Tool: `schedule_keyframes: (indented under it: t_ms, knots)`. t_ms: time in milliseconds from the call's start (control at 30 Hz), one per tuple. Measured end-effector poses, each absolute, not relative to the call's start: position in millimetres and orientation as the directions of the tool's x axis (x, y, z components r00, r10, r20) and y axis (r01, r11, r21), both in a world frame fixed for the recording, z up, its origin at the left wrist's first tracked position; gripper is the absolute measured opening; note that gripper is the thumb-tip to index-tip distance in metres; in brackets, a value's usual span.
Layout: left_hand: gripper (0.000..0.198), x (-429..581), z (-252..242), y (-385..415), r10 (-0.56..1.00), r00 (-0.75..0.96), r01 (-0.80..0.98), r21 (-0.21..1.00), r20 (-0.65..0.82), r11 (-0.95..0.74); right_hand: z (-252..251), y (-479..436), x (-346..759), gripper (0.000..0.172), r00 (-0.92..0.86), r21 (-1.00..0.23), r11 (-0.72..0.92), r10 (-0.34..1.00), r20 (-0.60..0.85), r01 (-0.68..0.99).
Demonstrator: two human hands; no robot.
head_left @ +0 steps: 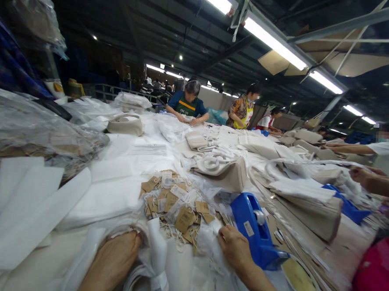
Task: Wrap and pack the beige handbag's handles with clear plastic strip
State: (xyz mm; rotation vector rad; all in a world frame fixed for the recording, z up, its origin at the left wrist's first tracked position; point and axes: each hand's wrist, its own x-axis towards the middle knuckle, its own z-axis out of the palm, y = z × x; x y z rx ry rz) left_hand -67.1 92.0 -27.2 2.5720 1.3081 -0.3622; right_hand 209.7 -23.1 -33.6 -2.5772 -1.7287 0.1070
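My left hand (117, 257) lies near the bottom edge on white fabric, its fingers tucked under a bundle of white cloth (151, 252), so their grip is hidden. My right hand (234, 249) rests closed on thin white material just left of a blue tagging gun (255, 230). A heap of brown cardboard hang tags (174, 203) with white strings lies just beyond both hands.
Stacks of folded beige bags (309, 205) and white sheets (22, 209) cover the long table. Several other workers (188, 103) stand at the far end and right side. A second blue tool (347, 205) lies at right. A plastic-wrapped bundle (33, 131) sits left.
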Motion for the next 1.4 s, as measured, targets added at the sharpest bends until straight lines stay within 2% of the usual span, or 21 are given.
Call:
schedule_keyframes:
  t_ms: [100, 200, 267, 433, 567, 667, 800, 867, 967, 1067, 1167, 1233, 1300, 1400]
  knots:
    - [0.043, -67, -25, 91, 0.762, 0.574, 0.815, 0.113, -0.300, -0.569, -26, -28, 205, 0.019, 0.388, -0.181, -0.384, 0.922, -0.015, 0.906]
    - [0.041, -67, -25, 90, 0.765, 0.570, 0.819, 0.124, -0.302, -0.561, -32, -23, 196, 0.028, 0.471, -0.319, -0.461, 0.881, -0.051, 0.828]
    - [0.040, -67, -24, 90, 0.773, 0.556, 0.829, 0.132, -0.305, -0.544, -42, -14, 192, 0.026, 0.529, -0.374, -0.518, 0.844, -0.082, 0.769]
    - [0.040, -67, -23, 89, 0.791, 0.538, 0.842, 0.151, -0.291, -0.517, -61, 12, 196, 0.021, 0.611, -0.626, -0.588, 0.761, -0.216, 0.512]
    - [0.039, -67, -23, 90, 0.801, 0.528, 0.849, 0.164, -0.282, -0.502, -43, -2, 192, 0.022, 0.449, -0.828, -0.520, 0.803, -0.392, 0.208]
    - [0.038, -67, -24, 90, 0.795, 0.538, 0.843, 0.177, -0.282, -0.508, -21, -30, 178, 0.023, 0.261, -0.896, -0.445, 0.865, -0.429, 0.000]
    - [0.037, -67, -24, 90, 0.791, 0.546, 0.838, 0.184, -0.276, -0.514, 0, -55, 160, 0.026, 0.105, -0.867, -0.288, 0.928, -0.357, -0.406]
    - [0.038, -67, -23, 89, 0.797, 0.538, 0.843, 0.185, -0.275, -0.505, 6, -56, 154, 0.027, 0.085, -0.833, -0.241, 0.942, -0.324, -0.498]
    - [0.038, -66, -20, 88, 0.806, 0.528, 0.849, 0.184, -0.268, -0.495, 10, -49, 149, 0.037, 0.016, -0.820, -0.298, 0.937, -0.349, -0.489]
    - [0.037, -66, -16, 88, 0.804, 0.532, 0.846, 0.191, -0.264, -0.498, 0, -31, 149, 0.034, 0.160, -0.886, -0.280, 0.920, -0.357, -0.369]
    - [0.038, -68, -10, 86, 0.804, 0.538, 0.842, 0.201, -0.251, -0.501, -19, -2, 152, 0.035, 0.393, -0.993, -0.110, 0.912, -0.116, -0.038]
    - [0.038, -70, -5, 82, 0.802, 0.548, 0.835, 0.203, -0.237, -0.511, -33, 22, 152, 0.036, 0.408, -0.985, -0.033, 0.912, 0.039, 0.169]
    - [0.038, -73, 2, 78, 0.797, 0.560, 0.828, 0.203, -0.226, -0.523, -45, 44, 146, 0.032, 0.376, -0.966, -0.013, 0.922, 0.088, 0.259]
    - [0.037, -77, 13, 69, 0.792, 0.570, 0.821, 0.196, -0.219, -0.537, -59, 70, 127, 0.024, 0.268, -0.955, -0.008, 0.960, 0.075, 0.296]
